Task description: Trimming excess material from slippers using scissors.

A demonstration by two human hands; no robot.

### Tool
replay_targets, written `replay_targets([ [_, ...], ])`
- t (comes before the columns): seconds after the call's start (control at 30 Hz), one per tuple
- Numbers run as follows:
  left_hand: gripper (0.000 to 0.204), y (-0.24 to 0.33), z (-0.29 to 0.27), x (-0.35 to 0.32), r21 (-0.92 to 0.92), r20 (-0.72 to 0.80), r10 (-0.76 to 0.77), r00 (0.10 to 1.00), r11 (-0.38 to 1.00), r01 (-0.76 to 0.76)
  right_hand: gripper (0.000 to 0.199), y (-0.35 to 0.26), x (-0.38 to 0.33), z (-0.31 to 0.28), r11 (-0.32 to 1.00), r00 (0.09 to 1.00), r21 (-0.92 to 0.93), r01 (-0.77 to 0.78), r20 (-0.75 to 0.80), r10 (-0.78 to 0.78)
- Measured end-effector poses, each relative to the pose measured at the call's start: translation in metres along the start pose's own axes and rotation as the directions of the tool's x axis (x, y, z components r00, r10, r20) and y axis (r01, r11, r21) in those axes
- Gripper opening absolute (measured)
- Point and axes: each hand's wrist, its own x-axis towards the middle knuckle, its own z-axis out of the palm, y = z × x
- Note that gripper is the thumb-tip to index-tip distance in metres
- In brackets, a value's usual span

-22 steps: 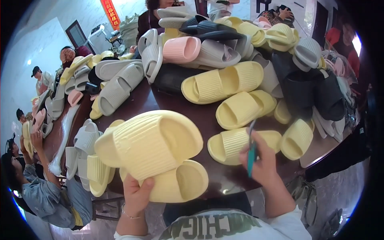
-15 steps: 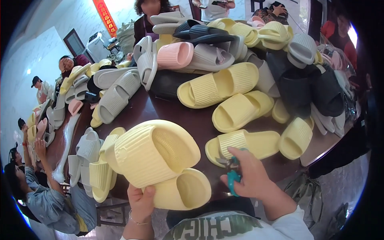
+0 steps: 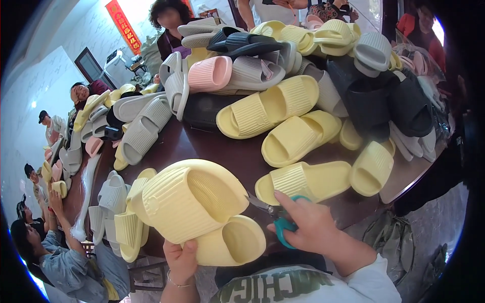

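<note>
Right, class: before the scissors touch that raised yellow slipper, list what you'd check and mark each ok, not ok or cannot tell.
1. Left hand grips the yellow slipper from below: ok.
2. Right hand holds the teal-handled scissors: ok.
3. Blades point at the slipper: ok.
4. Blades open: cannot tell.
5. Left fingers away from the blades: ok.
6. Second yellow slipper beneath, out of the blades' path: cannot tell.

Scissors [image 3: 275,214] x1; pink slide [image 3: 209,73] x1; hands x2.
</note>
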Motion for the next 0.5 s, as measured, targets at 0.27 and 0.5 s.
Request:
replay_targets([
  [0.27, 0.046, -0.0015, -0.0010, 0.0003, 0.008, -0.023, -0.007, 1.000, 1.000, 0.007, 0.068, -0.0010, -0.0003, 0.0019, 0.999, 1.000, 0.046, 0.024, 0.003, -0.025],
  [0.5, 0.047, -0.0016, -0.0045, 0.0001, 0.008, -0.002, 0.006, 1.000, 1.000, -0.006, 0.067, -0.0027, 0.0002, 0.0003, 0.998, 0.999, 0.064, -0.023, 0.024, 0.021],
])
